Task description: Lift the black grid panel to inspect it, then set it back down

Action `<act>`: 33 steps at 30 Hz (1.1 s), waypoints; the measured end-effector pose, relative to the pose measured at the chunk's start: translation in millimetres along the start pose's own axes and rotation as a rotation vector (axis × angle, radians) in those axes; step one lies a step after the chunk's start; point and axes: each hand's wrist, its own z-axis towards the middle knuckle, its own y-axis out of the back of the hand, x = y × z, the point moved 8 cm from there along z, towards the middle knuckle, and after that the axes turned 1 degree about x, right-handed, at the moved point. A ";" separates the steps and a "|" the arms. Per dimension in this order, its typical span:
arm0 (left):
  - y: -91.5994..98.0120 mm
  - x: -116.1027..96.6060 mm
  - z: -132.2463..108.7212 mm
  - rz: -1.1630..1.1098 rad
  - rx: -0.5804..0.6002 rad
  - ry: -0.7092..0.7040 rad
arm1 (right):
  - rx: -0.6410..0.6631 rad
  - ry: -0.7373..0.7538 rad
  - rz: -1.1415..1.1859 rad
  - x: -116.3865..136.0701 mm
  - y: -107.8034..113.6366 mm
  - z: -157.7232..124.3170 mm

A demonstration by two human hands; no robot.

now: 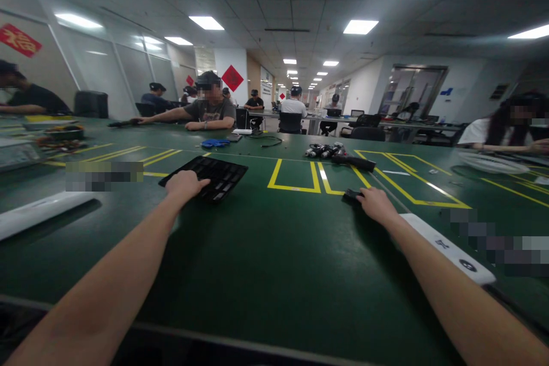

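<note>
With your left hand point(185, 186) gripping the black compartmented tray point(223, 182) by its near-left edge, steady it level, and let your right hand's point(378, 205) fingers pinch the small black piece point(351, 196) squarely beside the yellow tape point(326, 189) on the green table point(278, 263).

That green table point(274, 274) over there carries yellow tape outlines point(281, 187), a blue object point(214, 143) and a tangled dark bundle point(323, 151) toward its far edge, and two white bars point(453, 255) nearer its front edge.
</note>
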 end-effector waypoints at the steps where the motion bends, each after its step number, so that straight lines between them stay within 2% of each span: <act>1: -4.6 8.6 1.3 0.001 0.031 0.033 | 0.006 -0.004 -0.004 -1.6 -2.1 -0.3; 3: -8.3 16.9 1.6 -0.004 0.056 0.056 | 0.013 0.001 -0.010 -2.2 -4.5 -0.8; 5: -4.8 16.0 0.6 -0.007 0.043 0.050 | 0.009 0.011 -0.013 -0.1 -3.6 -1.0; 8: 8.1 -4.7 -4.3 -0.010 -0.044 -0.018 | -0.032 0.032 -0.014 11.8 3.4 -2.2; 11: 10.0 -57.4 -23.0 -0.059 -0.107 -0.251 | -0.066 0.097 0.008 42.0 11.1 -9.8; 13: -0.3 -105.2 -48.3 -0.134 -0.086 -0.514 | -0.050 0.186 0.051 71.8 12.9 -21.0; 15: -15.9 -142.9 -75.3 -0.163 -0.042 -0.696 | 0.029 0.313 0.173 103.8 10.0 -36.2; 17: -30.5 -165.1 -93.8 -0.154 -0.003 -0.780 | 0.117 0.400 0.248 127.9 5.3 -50.5; 19: -39.4 -173.8 -101.7 -0.139 0.020 -0.812 | 0.196 0.435 0.281 140.5 -0.6 -59.4; 21: -40.8 -174.5 -102.9 -0.132 0.018 -0.825 | 0.238 0.441 0.283 144.1 -5.2 -62.3; 24: -29.5 -172.6 -108.0 -0.110 -0.082 -0.821 | 0.233 0.450 0.276 142.6 -6.5 -61.0; 27: -17.0 -180.7 -134.8 -0.122 -0.163 -0.878 | 0.185 0.486 0.264 139.6 -1.1 -58.1; 30: -20.2 -197.6 -177.5 -0.170 -0.055 -1.056 | 0.057 0.482 0.189 125.7 12.2 -48.8; 33: -32.9 -206.7 -209.3 -0.171 0.137 -1.187 | -0.099 0.318 0.060 87.7 24.6 -31.7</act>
